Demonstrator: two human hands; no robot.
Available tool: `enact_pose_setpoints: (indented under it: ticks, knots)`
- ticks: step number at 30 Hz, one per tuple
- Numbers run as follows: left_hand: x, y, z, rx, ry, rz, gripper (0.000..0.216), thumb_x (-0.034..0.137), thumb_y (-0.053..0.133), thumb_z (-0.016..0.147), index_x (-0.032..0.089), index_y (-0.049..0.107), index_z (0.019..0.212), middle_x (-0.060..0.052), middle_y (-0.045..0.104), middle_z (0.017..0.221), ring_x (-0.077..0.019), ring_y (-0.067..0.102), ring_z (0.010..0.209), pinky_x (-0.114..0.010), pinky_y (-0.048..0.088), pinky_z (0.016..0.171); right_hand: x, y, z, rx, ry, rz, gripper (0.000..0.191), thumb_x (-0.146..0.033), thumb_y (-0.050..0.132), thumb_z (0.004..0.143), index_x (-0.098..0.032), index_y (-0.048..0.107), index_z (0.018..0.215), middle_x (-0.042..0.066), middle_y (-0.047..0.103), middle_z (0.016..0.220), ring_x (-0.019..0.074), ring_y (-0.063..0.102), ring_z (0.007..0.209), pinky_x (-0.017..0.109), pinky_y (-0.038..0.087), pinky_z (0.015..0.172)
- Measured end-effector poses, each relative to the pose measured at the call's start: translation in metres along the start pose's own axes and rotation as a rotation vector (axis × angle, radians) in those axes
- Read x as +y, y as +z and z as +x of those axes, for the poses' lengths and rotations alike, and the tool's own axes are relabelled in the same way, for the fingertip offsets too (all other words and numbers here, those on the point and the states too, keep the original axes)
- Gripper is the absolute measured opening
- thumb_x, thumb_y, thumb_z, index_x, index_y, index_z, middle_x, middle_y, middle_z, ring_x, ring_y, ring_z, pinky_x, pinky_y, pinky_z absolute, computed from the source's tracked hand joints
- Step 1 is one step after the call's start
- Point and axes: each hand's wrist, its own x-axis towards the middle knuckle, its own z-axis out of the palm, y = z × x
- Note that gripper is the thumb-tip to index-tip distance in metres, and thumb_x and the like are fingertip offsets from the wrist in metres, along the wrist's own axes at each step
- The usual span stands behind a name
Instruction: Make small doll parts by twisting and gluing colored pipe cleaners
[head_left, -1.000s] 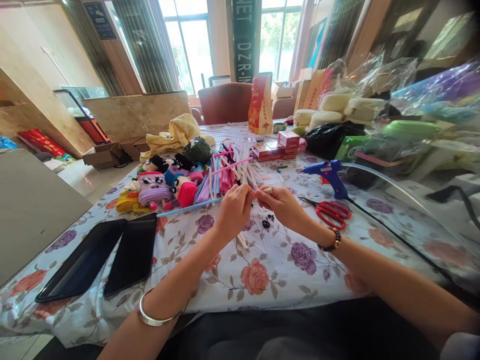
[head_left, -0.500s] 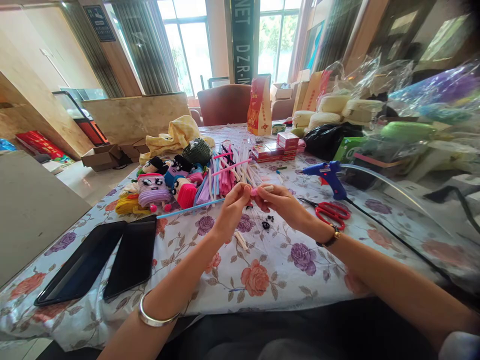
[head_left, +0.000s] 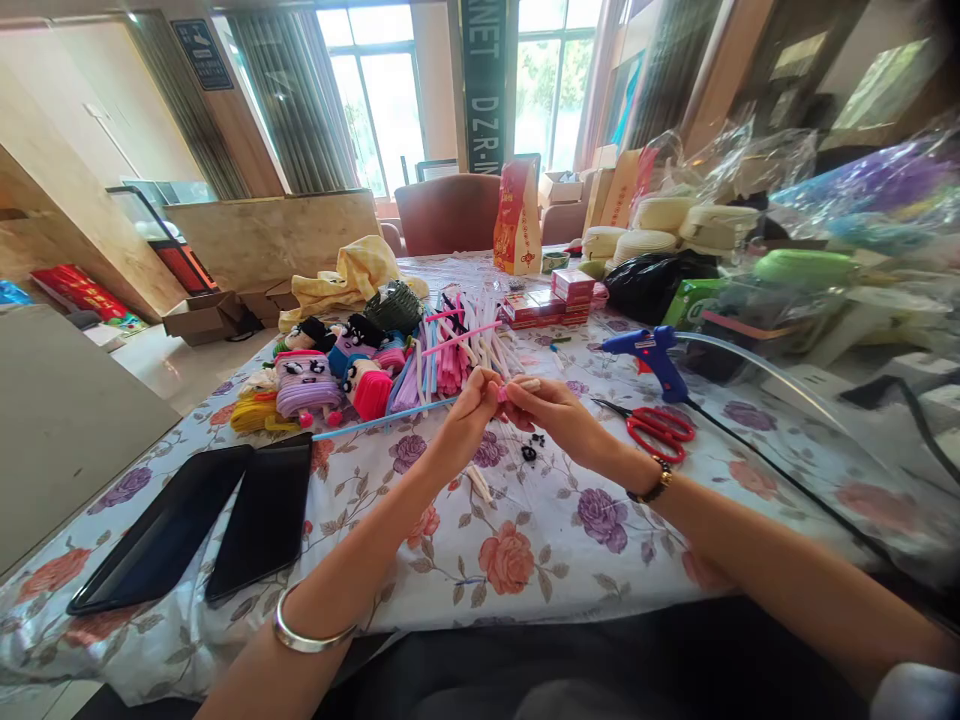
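Over the middle of the table, my left hand point(head_left: 469, 412) and my right hand point(head_left: 555, 415) meet fingertip to fingertip. Both pinch a small pink fuzzy piece point(head_left: 503, 394), which looks like a bit of pipe cleaner; the fingers hide most of it. Just beyond them lies a bundle of pipe cleaners point(head_left: 454, 365) in pink, lilac, white and blue. A single blue pipe cleaner point(head_left: 382, 417) stretches left from near my left hand. Small black curls point(head_left: 529, 453) and short cream pieces point(head_left: 478, 484) rest on the cloth below my hands.
Right of my hands lie red-handled scissors point(head_left: 660, 432) and a blue glue gun point(head_left: 651, 352) with its cord. Two black phone-like slabs point(head_left: 262, 520) sit at left, near yarn dolls point(head_left: 307, 385). Behind are small red boxes point(head_left: 551, 300), a paper bag point(head_left: 517, 220) and a black plastic bag point(head_left: 656, 285).
My fingertips have closed in around the pink piece, and less of it shows now. My right hand has shifted slightly left and down. The things on the table lie as before.
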Motion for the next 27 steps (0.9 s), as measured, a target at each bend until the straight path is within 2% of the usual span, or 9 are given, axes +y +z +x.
enact_pose_setpoints:
  ticks: [7,12,15,19,23,27]
  knots:
    - [-0.0041,-0.0043,0.0016,-0.007,0.015,0.047,0.039,0.056,0.058,0.077,0.019,0.046,0.077,0.001,0.050,0.067,-0.0118,0.047,0.064,-0.027,0.041,0.065,-0.0058,-0.0010,-0.0020,-0.017,-0.042,-0.148,0.045,-0.049,0.052,0.084,-0.017,0.048,0.054,-0.003,0.042,0.058,0.0078,0.037,0.052,0.026,0.030,0.051]
    - [-0.0022,-0.0049,0.0010,-0.021,-0.015,-0.001,0.037,0.053,0.062,0.075,0.019,0.048,0.077,0.001,0.051,0.067,-0.0114,0.047,0.065,-0.026,0.041,0.066,-0.0072,-0.0015,-0.0020,-0.026,-0.049,-0.154,0.044,-0.048,0.052,0.085,-0.016,0.048,0.055,-0.003,0.042,0.059,0.0075,0.037,0.052,0.026,0.030,0.051]
    - [0.0004,-0.0042,0.0013,0.028,-0.033,-0.077,0.035,0.051,0.063,0.075,0.017,0.052,0.074,0.001,0.051,0.068,-0.0105,0.048,0.065,-0.024,0.041,0.066,-0.0077,-0.0006,-0.0014,-0.012,-0.057,-0.106,0.041,-0.047,0.052,0.086,-0.017,0.049,0.057,-0.003,0.043,0.059,0.0076,0.038,0.053,0.025,0.030,0.051]
    - [0.0015,-0.0056,0.0030,0.107,-0.027,-0.169,0.038,0.054,0.061,0.075,0.016,0.062,0.078,-0.001,0.057,0.073,-0.0103,0.051,0.067,-0.024,0.044,0.067,-0.0054,-0.0016,-0.0010,0.074,-0.082,-0.121,0.037,-0.045,0.051,0.087,-0.017,0.050,0.062,-0.003,0.043,0.060,0.0077,0.038,0.055,0.025,0.029,0.051]
    - [0.0001,-0.0074,0.0042,0.237,0.056,-0.030,0.027,0.039,0.075,0.065,0.017,0.069,0.080,0.000,0.062,0.076,-0.0086,0.052,0.067,-0.021,0.043,0.068,0.0004,-0.0052,-0.0012,0.135,-0.082,-0.216,0.036,-0.046,0.052,0.086,-0.017,0.052,0.065,-0.003,0.043,0.060,0.0074,0.035,0.053,0.025,0.026,0.050]
    - [0.0001,-0.0066,0.0039,0.290,0.147,0.115,0.021,0.031,0.078,0.062,0.018,0.071,0.076,-0.001,0.063,0.077,-0.0096,0.053,0.070,-0.021,0.044,0.066,0.0017,-0.0059,-0.0016,0.145,-0.074,-0.287,0.037,-0.048,0.051,0.085,-0.017,0.054,0.065,-0.004,0.042,0.058,0.0074,0.034,0.053,0.025,0.025,0.049]
